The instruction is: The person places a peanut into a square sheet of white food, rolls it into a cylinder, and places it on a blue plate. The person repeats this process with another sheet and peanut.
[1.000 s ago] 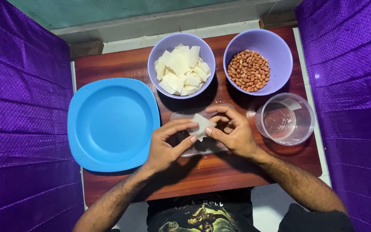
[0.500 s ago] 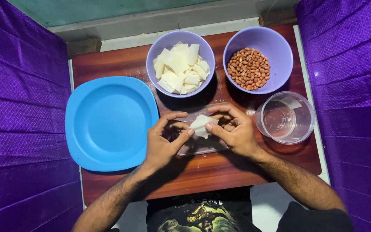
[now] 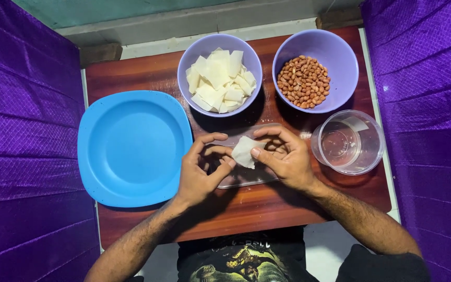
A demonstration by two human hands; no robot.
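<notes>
Both hands meet over the middle of the brown wooden table [image 3: 131, 78], the left hand [image 3: 200, 172] and right hand [image 3: 284, 159] pinching a small folded white dough wrapper [image 3: 244, 151] between fingertips. It hangs above a clear flat plastic lid [image 3: 246, 175], near the empty blue square plate [image 3: 131, 149]

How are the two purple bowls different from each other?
The left purple bowl holds flat, pale square wrapper pieces; the right purple bowl holds small reddish-brown peanuts. The wrappers pile up near the left bowl's rim, while the peanuts sit lower in the right bowl. Both are round, the same purple, and sit side by side.
</notes>
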